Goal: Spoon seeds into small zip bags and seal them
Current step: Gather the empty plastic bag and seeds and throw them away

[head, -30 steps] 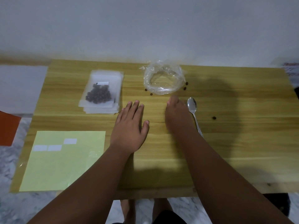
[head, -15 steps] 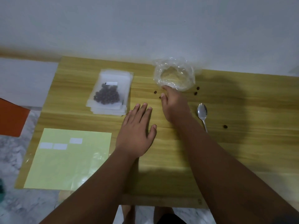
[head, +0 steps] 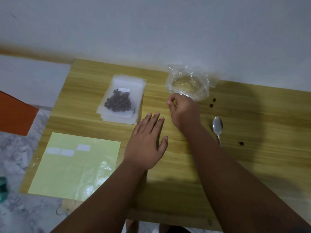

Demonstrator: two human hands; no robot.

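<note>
A small zip bag (head: 119, 102) full of dark seeds lies on a stack of empty zip bags (head: 117, 119) at the back left of the wooden table (head: 252, 165). A crumpled clear plastic bag (head: 187, 83) sits at the back centre and looks nearly empty. My right hand (head: 182, 110) is just in front of it, thumb and forefinger pinched together on a seed at the table surface. My left hand (head: 146, 143) rests flat on the table, fingers spread, holding nothing. A metal spoon (head: 217, 127) lies to the right of my right arm, bowl up.
Two loose seeds (head: 212, 102) lie right of the plastic bag, and another seed (head: 241, 143) lies right of the spoon. A pale green label sheet (head: 75, 169) with three white labels covers the table's front left. A wall stands behind the table. Marble floor shows at left.
My right hand moved forward from beside the spoon to the front of the plastic bag and closed its fingertips where loose seeds lay. The left hand stayed flat. The camera shifted.
</note>
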